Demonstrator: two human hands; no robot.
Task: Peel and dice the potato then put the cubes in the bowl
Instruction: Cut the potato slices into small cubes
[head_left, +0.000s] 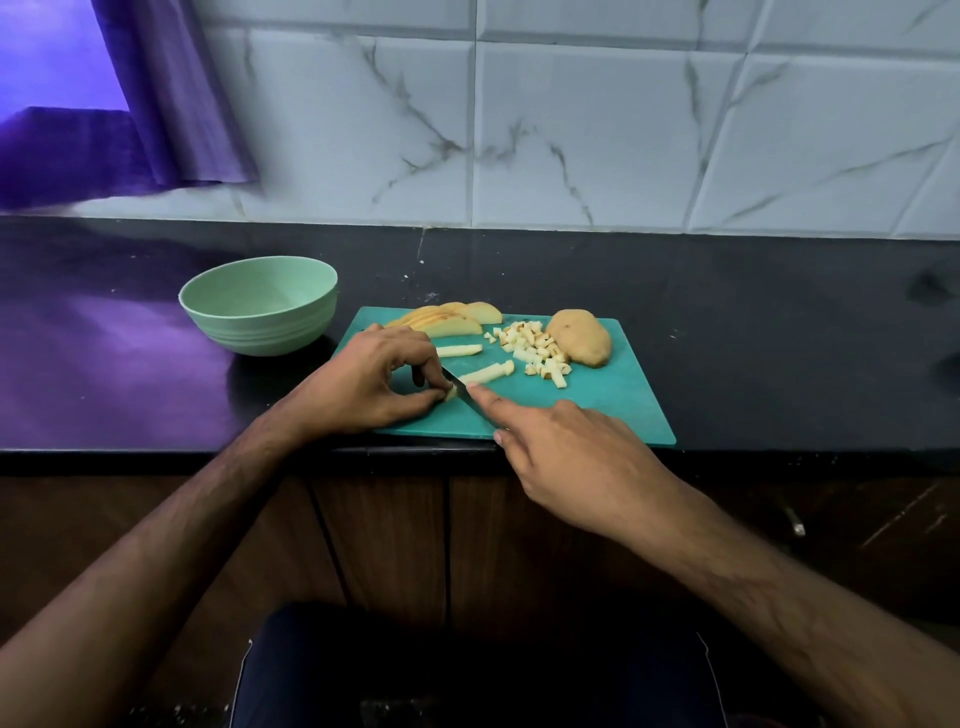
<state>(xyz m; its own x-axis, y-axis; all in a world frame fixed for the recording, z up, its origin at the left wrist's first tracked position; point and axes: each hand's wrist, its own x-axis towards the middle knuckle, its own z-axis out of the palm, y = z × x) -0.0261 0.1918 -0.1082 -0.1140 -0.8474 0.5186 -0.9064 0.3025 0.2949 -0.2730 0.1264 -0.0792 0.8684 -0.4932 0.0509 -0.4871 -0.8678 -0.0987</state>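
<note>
Dark counter, teal board: left hand pinches a potato stick steady so the right hand, gripping the knife, can dice.

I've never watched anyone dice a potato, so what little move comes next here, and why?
Probably press the knife down to cut another cube. The left hand pinches the end of a potato strip, the blade lies across it, and the right hand steers with a finger on top.

marbled wall tiles, dark counter, perhaps curtain
</note>
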